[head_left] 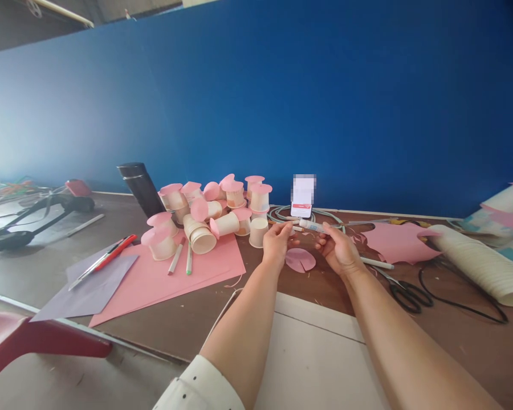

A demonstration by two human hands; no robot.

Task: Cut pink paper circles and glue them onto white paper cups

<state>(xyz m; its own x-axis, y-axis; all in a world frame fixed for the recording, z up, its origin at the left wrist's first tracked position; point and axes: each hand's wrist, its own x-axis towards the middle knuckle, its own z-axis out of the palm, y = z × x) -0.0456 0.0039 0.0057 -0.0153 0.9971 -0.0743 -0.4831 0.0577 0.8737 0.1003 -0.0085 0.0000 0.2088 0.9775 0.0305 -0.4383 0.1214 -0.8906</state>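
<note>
Both my hands are raised over the brown table (pixel 183 324) and hold a thin white glue pen (pixel 312 226) between them. My right hand (pixel 340 250) is closed round the pen's body. My left hand (pixel 277 242) pinches the pen's left end with thumb and fingertips. Below the hands a small pink paper circle (pixel 300 259) lies flat on the table. Just left of my left hand stands an upright paper cup (pixel 259 232).
A heap of paper cups with pink lids (pixel 209 213) sits on pink paper (pixel 171 276) with two pens (pixel 182 257). A black flask (pixel 142 189), a red cutter (pixel 105 259), scissors (pixel 404 291), a stack of white cups (pixel 481 262) and a blue wall (pixel 282 102) surround the work spot.
</note>
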